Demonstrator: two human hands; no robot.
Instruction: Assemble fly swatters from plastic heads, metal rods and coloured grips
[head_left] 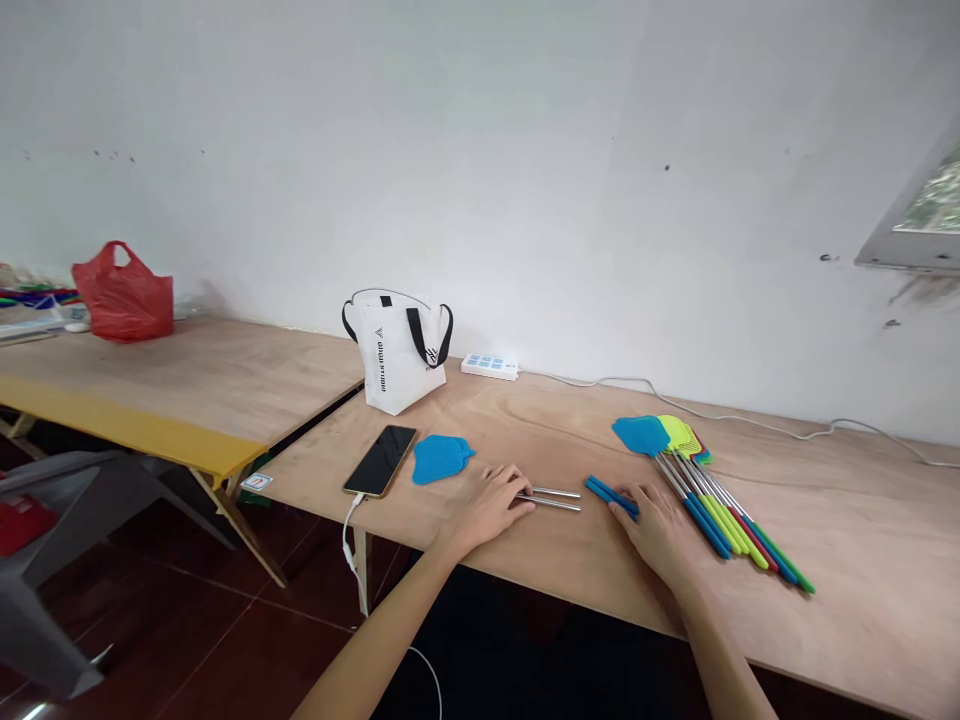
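My left hand [495, 505] rests on the table with its fingers closed over two thin metal rods [559, 499], whose bare ends stick out to the right. Two blue tube-shaped handles [600, 488] lie side by side under the curled fingers of my right hand [651, 525]. A gap separates the rods from the handles. To the left of my left hand is a loose blue fly swatter head [441, 459], lying flat. Right of my right hand, several assembled fly swatters [724, 510] in blue, yellow, red and green lie overlapping.
A smartphone [381, 460] with a white charging cable lies at the table's left. Behind it stand a white bag [394, 360] and a power strip [490, 366], with its cord along the wall. On the neighbouring table [225, 375] sits a red plastic bag [127, 295].
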